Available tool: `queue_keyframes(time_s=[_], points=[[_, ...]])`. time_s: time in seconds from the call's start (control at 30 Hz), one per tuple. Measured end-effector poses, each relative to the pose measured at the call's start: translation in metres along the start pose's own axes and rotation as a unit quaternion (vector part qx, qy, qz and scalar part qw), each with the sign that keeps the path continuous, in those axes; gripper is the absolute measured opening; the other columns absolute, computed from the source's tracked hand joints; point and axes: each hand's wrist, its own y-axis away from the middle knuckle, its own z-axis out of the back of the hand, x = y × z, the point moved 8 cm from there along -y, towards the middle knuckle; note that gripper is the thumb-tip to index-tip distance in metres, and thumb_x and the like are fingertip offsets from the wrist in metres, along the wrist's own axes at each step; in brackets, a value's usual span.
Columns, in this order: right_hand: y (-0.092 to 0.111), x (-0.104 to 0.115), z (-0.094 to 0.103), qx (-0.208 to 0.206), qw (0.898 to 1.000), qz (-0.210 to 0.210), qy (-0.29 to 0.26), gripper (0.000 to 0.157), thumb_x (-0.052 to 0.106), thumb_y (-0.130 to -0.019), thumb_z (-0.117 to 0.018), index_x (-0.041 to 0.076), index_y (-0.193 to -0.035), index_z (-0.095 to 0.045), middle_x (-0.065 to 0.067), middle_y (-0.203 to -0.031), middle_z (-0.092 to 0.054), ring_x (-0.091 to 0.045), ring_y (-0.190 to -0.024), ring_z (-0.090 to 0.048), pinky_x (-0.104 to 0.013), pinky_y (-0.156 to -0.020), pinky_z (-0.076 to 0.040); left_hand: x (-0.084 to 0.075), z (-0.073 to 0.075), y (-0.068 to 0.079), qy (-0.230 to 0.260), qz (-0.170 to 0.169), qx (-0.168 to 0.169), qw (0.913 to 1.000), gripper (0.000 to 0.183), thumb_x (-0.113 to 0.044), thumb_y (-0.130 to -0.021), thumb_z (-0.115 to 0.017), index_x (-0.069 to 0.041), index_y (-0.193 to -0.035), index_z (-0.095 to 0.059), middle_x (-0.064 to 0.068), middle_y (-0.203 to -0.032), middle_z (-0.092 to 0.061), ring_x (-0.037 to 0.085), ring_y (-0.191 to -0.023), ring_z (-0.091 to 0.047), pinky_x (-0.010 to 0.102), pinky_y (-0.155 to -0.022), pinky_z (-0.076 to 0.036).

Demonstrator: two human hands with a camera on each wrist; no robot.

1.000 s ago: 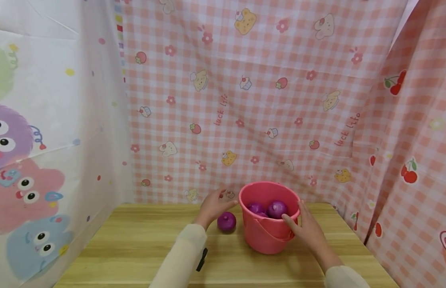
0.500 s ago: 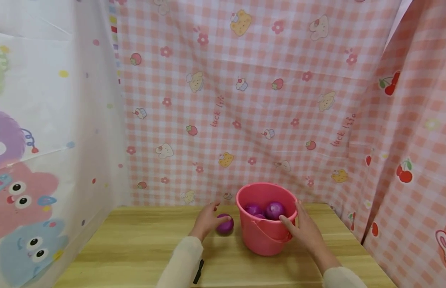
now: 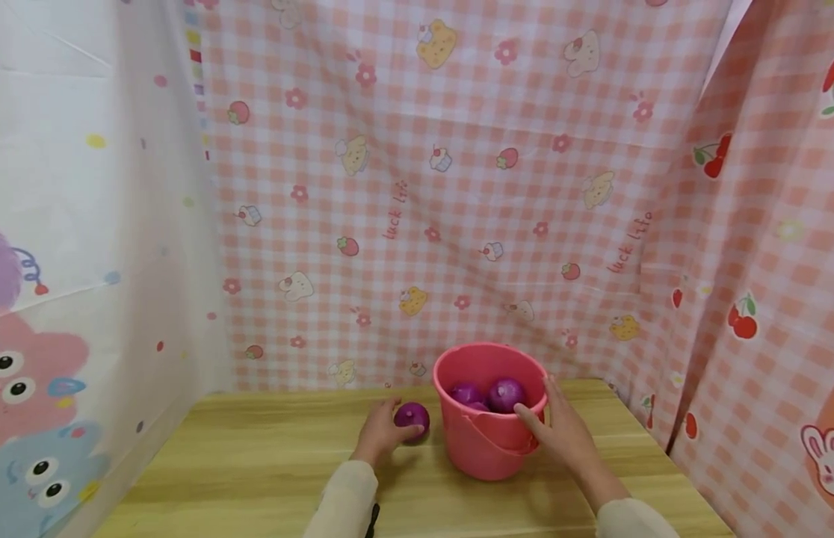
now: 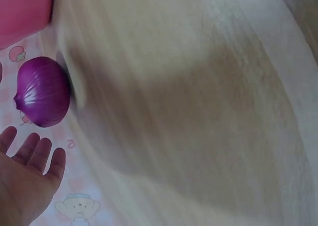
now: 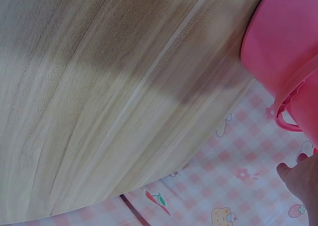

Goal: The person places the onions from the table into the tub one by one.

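Note:
On the table a purple onion (image 3: 412,423) lies left of a pink bucket (image 3: 486,441). My left hand (image 3: 379,433) is around the onion's left side in the head view, thumb in front of it. The left wrist view shows the fingers (image 4: 38,154) spread and apart from the onion (image 4: 43,92). Inside the bucket are several purple onions (image 3: 507,394), partly hidden by its wall. My right hand (image 3: 565,433) rests at the bucket's right rim, thumb at the front and fingers along the outside. Only part of this hand (image 5: 303,181) shows in the right wrist view.
The wooden table (image 3: 255,463) holds a small black object (image 3: 373,519) partly hidden by the left sleeve. A pink checked curtain (image 3: 403,187) hangs behind the table, a white printed curtain (image 3: 148,224) at left. The bucket's handle (image 3: 504,442) hangs down its front.
My left hand has come down from beside the bucket rim to the loose onion. The right hand stays at the bucket. The whole head view has shifted slightly.

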Motion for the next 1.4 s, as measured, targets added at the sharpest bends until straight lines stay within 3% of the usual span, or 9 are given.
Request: queue_keyframes(time_s=[0.27, 0.53, 0.87, 1.4], points=[[0.0, 0.0, 0.001, -0.005, 1.0, 0.002, -0.005, 0.097, 0.064, -0.096, -0.049, 0.001, -0.158, -0.009, -0.024, -0.163, -0.005, -0.048, -0.145, -0.016, -0.063, -0.113, -0.021, 0.006, -0.01, -0.001, -0.021, 0.006, -0.02, 0.9995, 0.078, -0.027, -0.075, -0.088, 0.005, -0.136, -0.051, 0.031, -0.131, -0.051, 0.046, -0.119, -0.051, 0.06, -0.097, -0.045], [-0.001, -0.001, 0.0, -0.004, 1.0, 0.002, -0.005, 0.096, 0.063, -0.096, -0.05, 0.002, -0.158, -0.009, -0.023, -0.163, -0.005, -0.048, -0.145, -0.017, -0.063, -0.113, -0.022, 0.018, -0.025, -0.004, -0.013, 0.029, -0.003, 0.9995, 0.089, -0.02, -0.074, -0.089, 0.004, -0.145, -0.041, 0.032, -0.138, -0.047, 0.051, -0.126, -0.044, 0.066, -0.102, -0.037], [0.0, -0.003, 0.001, -0.016, 1.0, 0.004, -0.002, 0.096, 0.063, -0.095, -0.05, 0.001, -0.158, -0.011, -0.024, -0.162, -0.008, -0.049, -0.143, -0.02, -0.065, -0.111, -0.024, 0.019, -0.032, -0.008, -0.053, 0.012, -0.037, 0.9978, 0.076, -0.02, -0.074, -0.088, 0.005, -0.135, -0.05, 0.027, -0.125, -0.057, 0.048, -0.116, -0.051, 0.064, -0.095, -0.043], [0.001, 0.003, 0.004, -0.026, 0.999, 0.022, 0.004, 0.094, 0.059, -0.097, -0.051, -0.003, -0.156, -0.013, -0.026, -0.161, -0.013, -0.049, -0.142, -0.023, -0.063, -0.111, -0.025, 0.019, -0.001, 0.01, -0.062, 0.038, -0.062, 0.9954, 0.075, -0.031, -0.068, -0.09, 0.004, -0.127, -0.058, 0.022, -0.111, -0.063, 0.041, -0.103, -0.059, 0.058, -0.089, -0.049]])
